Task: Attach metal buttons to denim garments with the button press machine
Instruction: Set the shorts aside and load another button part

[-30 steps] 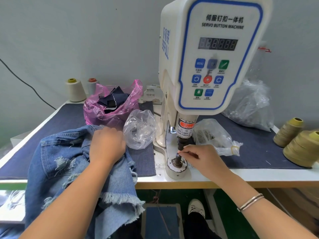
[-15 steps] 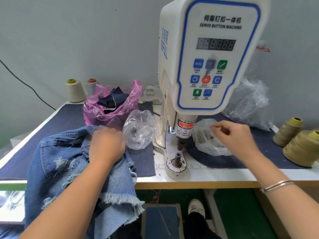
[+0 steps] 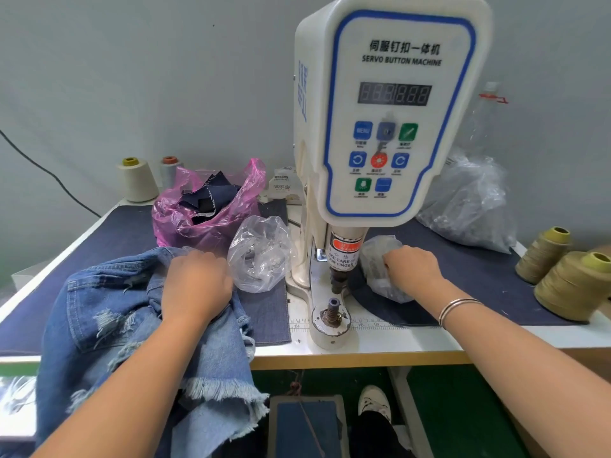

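Observation:
The white servo button machine (image 3: 390,120) stands in the middle of the table, with its lower die post (image 3: 331,309) bare on the round base. A ripped blue denim garment (image 3: 109,322) hangs over the table's front left edge. My left hand (image 3: 195,289) rests on the denim, fingers curled into the fabric. My right hand (image 3: 411,271) is right of the press head, its fingers dipped into a small clear plastic bag (image 3: 377,262) of small parts; the fingertips are hidden inside it.
Another clear bag (image 3: 261,252) of metal parts lies left of the machine, with a pink bag (image 3: 205,213) of dark scraps behind it. Thread cones (image 3: 575,285) stand at the right edge, two more at the back left (image 3: 137,180). A foot pedal (image 3: 307,424) sits under the table.
My right hand left the lower die post, swung right and has gone down into the small clear bag beside the press head. My left hand stayed on the denim.

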`<state>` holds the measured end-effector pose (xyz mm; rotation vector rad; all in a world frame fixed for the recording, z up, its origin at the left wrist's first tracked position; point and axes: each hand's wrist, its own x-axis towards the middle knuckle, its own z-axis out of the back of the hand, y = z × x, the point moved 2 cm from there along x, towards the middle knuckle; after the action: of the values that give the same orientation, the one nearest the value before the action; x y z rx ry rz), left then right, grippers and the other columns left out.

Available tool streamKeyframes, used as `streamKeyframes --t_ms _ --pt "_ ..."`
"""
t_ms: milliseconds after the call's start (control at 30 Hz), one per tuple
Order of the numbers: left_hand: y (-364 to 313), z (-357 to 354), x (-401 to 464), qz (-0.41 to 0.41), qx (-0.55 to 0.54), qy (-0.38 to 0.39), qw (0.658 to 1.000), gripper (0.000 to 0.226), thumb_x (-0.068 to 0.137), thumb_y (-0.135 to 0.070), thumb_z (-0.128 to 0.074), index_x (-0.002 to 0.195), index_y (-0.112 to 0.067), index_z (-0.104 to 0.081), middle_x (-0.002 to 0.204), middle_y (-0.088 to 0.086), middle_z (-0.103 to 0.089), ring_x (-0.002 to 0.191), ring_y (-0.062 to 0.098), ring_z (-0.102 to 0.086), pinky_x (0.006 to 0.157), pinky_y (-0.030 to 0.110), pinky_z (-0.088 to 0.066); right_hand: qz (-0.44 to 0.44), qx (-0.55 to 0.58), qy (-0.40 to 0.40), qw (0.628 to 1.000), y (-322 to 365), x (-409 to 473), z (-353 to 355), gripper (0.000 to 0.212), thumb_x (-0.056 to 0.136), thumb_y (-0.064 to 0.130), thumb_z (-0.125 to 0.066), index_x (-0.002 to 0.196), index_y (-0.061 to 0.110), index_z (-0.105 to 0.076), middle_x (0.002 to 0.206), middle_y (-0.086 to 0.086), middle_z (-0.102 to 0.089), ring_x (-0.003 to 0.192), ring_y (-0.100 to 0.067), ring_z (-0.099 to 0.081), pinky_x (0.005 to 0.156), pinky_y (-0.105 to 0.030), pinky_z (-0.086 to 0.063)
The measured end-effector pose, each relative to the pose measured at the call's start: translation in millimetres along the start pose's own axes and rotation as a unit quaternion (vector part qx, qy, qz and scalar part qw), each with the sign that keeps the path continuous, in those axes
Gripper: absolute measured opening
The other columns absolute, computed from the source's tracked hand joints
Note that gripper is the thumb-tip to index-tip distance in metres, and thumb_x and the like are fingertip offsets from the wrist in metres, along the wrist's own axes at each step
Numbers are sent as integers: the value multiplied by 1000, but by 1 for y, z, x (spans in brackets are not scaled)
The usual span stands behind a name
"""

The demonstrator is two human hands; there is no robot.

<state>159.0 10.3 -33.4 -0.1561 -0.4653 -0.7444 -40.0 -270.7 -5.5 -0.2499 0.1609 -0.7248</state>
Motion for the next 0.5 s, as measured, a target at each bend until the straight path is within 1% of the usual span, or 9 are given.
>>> streamKeyframes --t_ms 67,200,500 --pt "0 0 0 0 1 2 1000 13 82 -22 -58 77 -15 -68 77 -1 -63 80 23 -54 81 39 -38 -4 0 -7 1000 1 2 -2 28 92 11 -46 114 20 -61 111 -4 -61 103 -27 -61 72 -32 -39" --pt "1 0 0 -1 2 2 1000 14 82 -23 -57 78 -15 -68 78 -1 -63 80 23 -54 81 38 -38 -6 2 -11 1000 -1 4 -3 26 92 9 -46 111 17 -62 111 -6 -62 101 -28 -61 71 -32 -40" --pt "0 0 -1 1 -4 6 1000 14 82 -23 -58 78 -15 -68 78 -1 -63 80 23 -54 81 38 -39 0 38 -28 999 -4 -4 -3 23 93 13 -45 110 18 -58 107 -7 -61 95 -27 -61 69 -32 -40"
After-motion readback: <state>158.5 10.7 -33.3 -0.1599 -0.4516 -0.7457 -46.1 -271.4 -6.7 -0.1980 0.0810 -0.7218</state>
